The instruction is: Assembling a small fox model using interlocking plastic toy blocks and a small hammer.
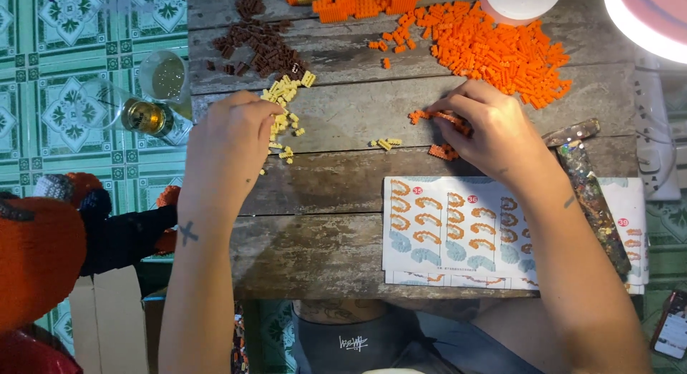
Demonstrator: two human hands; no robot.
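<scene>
My left hand rests on the wooden table, its fingertips in a small heap of pale yellow bricks. My right hand lies over a short row of joined orange bricks and pinches at them. A few more orange bricks lie just under that hand. Between the hands sit two or three loose yellow bricks. A printed instruction sheet with orange and blue diagrams lies in front of my right wrist.
A big heap of orange bricks and a brown heap lie at the back. A paint-stained hammer lies at the right. Glass cups stand on the tiled floor at the left. A ring lamp sits top right.
</scene>
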